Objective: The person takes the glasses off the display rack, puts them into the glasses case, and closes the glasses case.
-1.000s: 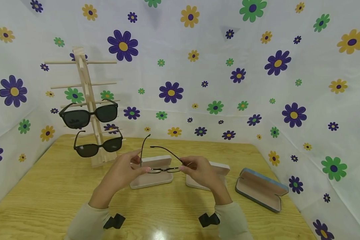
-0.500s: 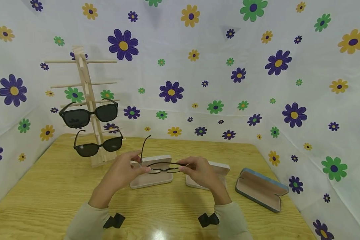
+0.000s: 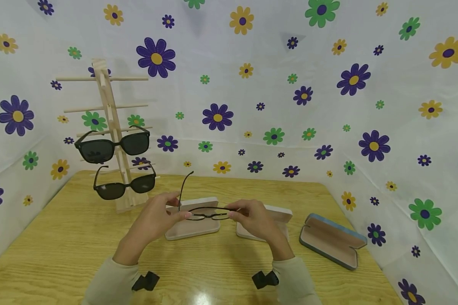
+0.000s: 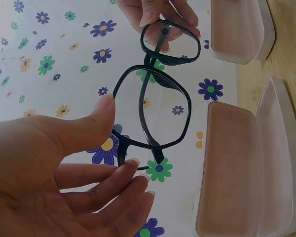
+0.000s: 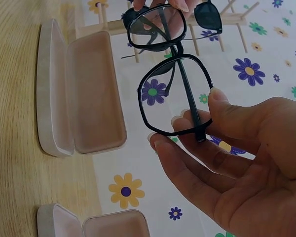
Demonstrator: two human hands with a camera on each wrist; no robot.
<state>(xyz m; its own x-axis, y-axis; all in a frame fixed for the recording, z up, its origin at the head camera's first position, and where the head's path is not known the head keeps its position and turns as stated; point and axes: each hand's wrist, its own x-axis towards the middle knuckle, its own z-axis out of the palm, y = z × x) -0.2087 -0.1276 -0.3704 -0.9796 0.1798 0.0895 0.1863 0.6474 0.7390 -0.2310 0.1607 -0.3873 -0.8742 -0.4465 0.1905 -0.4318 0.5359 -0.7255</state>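
Observation:
A pair of clear-lensed eyeglasses [image 3: 210, 216] with a black frame is held level above the table, between both hands. My left hand [image 3: 160, 216] pinches its left end with thumb and fingers; that temple stands out, pointing away. My right hand [image 3: 256, 218] pinches the right end, where the other temple lies folded across behind the lenses. In the left wrist view, the left thumb [image 4: 104, 111] touches the rim. Behind the glasses, an open white glasses case [image 3: 192, 229] lies on the table. A second open white case [image 3: 280, 214] is partly hidden by my right hand.
An open blue glasses case [image 3: 324, 246] lies at the right of the wooden table [image 3: 206, 269]. A wooden display rack [image 3: 110, 103] at the back left bears upper sunglasses [image 3: 97, 151] and lower sunglasses [image 3: 112, 191]. Flower-printed white cloth [image 3: 229, 55] surrounds the table's back and sides.
The right temple of the eyeglasses has swung inward and now lies folded behind the lenses. Both hands have stayed almost in place, and the left temple still stands out.

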